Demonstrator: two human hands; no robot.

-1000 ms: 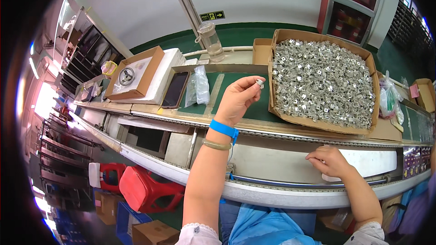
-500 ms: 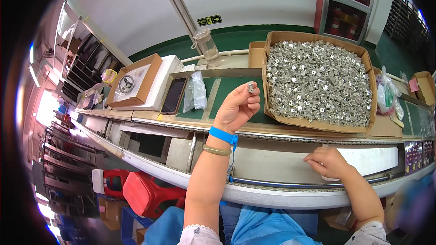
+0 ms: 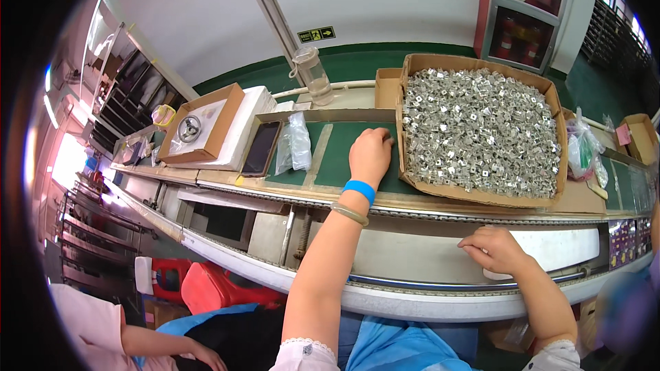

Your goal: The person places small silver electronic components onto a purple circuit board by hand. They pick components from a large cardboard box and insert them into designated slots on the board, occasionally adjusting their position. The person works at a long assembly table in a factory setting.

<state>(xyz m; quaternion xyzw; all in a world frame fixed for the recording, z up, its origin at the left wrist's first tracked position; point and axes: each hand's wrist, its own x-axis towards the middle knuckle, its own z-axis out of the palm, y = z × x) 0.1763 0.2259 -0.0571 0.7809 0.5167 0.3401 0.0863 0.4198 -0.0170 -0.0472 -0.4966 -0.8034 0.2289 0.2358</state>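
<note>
My left hand [image 3: 371, 156] is over the green bench top, just left of a big cardboard box [image 3: 474, 196] heaped with small silvery metal pieces [image 3: 485, 134]. Its back faces up and the fingers curl down. The fingertips are mostly hidden, so whatever they hold does not show. A blue band [image 3: 360, 190] and a bangle circle that wrist. Lower right, my right hand [image 3: 498, 250] hovers above the recessed metal channel, fingers curled and thumb close to them. Anything pinched there is too small to make out.
Left of my hand lie a plastic bag [image 3: 295, 143], a phone-like dark device [image 3: 262, 149] and a shallow carton [image 3: 230, 113] on white foam. A clear bottle [image 3: 313, 77] stands behind. Bagged items [image 3: 584, 144] sit at right. Another person's arm [image 3: 165, 343] is at lower left.
My left hand, which held up a small metal piece, has turned palm down and moved slightly right and lower. My right hand has barely moved. Another person has come into view at lower left.
</note>
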